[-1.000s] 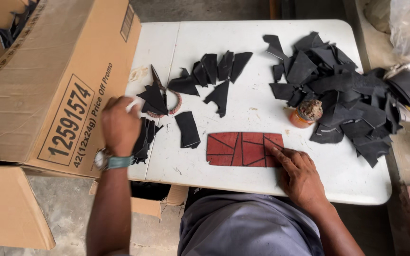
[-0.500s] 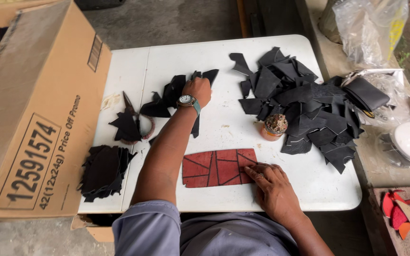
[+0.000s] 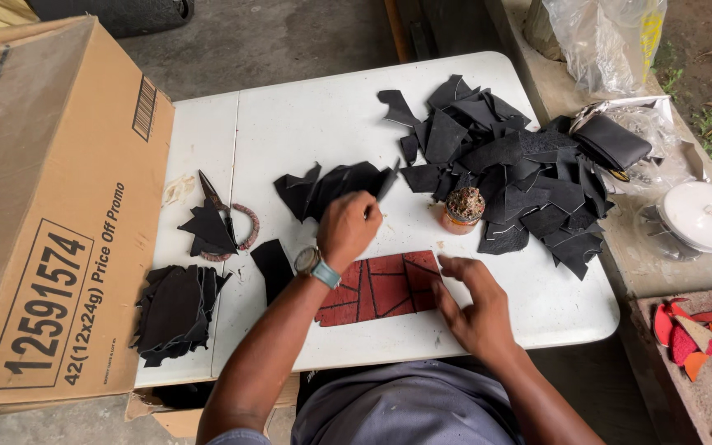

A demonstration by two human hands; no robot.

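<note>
A red leather panel (image 3: 381,288) with black seam lines lies flat on the white table (image 3: 290,124) near its front edge. My left hand (image 3: 348,227), with a watch on the wrist, is just above the panel, its fingers closed on a black leather scrap at the edge of a small group of black scraps (image 3: 323,185). My right hand (image 3: 471,301) rests flat at the panel's right end with fingers spread and holds nothing. A small crusted jar (image 3: 463,210) stands right of my left hand.
A big heap of black leather scraps (image 3: 504,165) covers the table's right side, a black pouch (image 3: 611,140) beside it. Scissors (image 3: 224,210) and a stack of black pieces (image 3: 175,309) lie at the left. A large cardboard box (image 3: 51,206) stands left; a white lidded container (image 3: 706,216) sits right.
My left hand went from the scissors at the left to the scraps mid-table, then drew back toward the red panel. My right hand stayed at the panel's right end.
</note>
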